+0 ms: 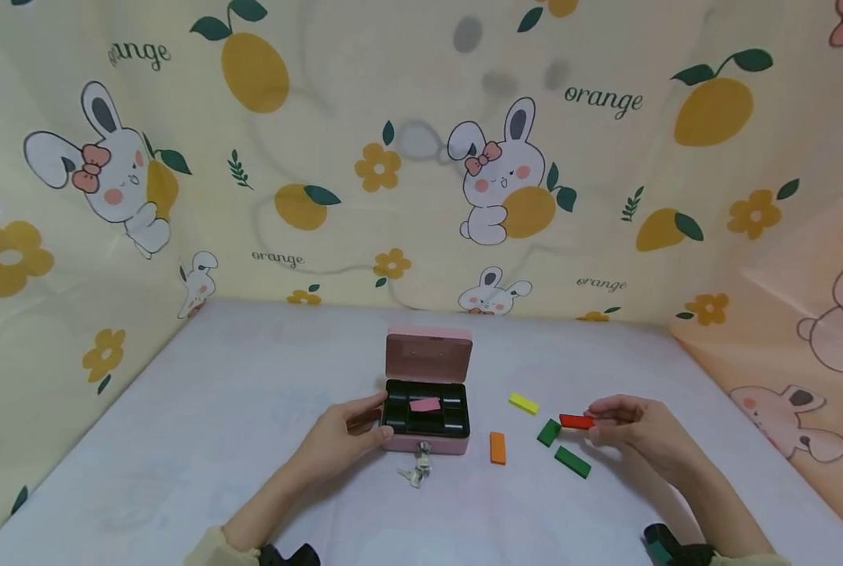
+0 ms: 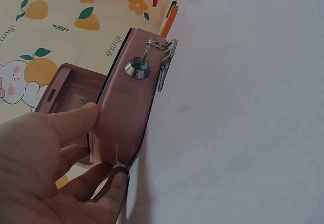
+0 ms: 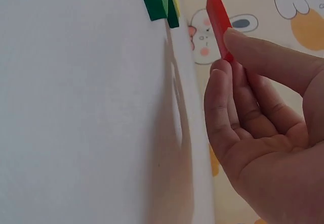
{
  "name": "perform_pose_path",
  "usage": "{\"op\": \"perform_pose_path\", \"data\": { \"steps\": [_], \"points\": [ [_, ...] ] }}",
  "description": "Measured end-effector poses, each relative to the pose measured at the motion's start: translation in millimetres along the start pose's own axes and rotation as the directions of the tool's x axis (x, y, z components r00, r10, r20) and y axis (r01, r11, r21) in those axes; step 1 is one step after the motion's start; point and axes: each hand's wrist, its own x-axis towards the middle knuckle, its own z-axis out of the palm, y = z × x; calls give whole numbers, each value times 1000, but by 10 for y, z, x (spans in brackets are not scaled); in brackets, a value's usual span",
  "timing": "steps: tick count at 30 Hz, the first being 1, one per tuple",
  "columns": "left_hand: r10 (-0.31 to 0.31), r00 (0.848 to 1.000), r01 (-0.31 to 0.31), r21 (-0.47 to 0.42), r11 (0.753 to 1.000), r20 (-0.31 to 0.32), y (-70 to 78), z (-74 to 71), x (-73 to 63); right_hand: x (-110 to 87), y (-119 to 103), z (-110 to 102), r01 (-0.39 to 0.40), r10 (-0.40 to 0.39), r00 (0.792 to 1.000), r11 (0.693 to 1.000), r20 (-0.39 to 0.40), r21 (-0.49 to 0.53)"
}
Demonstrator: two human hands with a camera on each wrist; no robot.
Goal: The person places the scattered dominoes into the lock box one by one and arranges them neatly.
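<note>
White tabletop, bunny-print backdrop behind. Pink box, lid raised, keys hanging at its lock; black divided tray inside bears one pink block. Left hand grips the box's left side — right hand, well apart, pinches a red block near two green blocks.

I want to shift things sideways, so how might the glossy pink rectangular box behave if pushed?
The glossy pink rectangular box would probably stay stiff, since its walls look hard and smooth. Its raised pink lid might wobble. The silvery metal keys dangling at its front would likely swing or drag.
</note>
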Motion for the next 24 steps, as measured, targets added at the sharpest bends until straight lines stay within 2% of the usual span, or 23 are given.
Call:
{"op": "perform_pose_path", "data": {
  "steps": [6,13,24],
  "points": [
    [-13,1000,13,0,1000,0,11,6,6,-32,-57,38,18,-18,1000,998,1,53],
    [-27,1000,27,-13,1000,-1,-11,18,6,-31,-116,131,20,-24,1000,983,18,185],
    [-23,1000,23,-15,1000,-19,-12,17,4,-57,-180,260,26,-30,1000,970,10,240]
  ]
}}
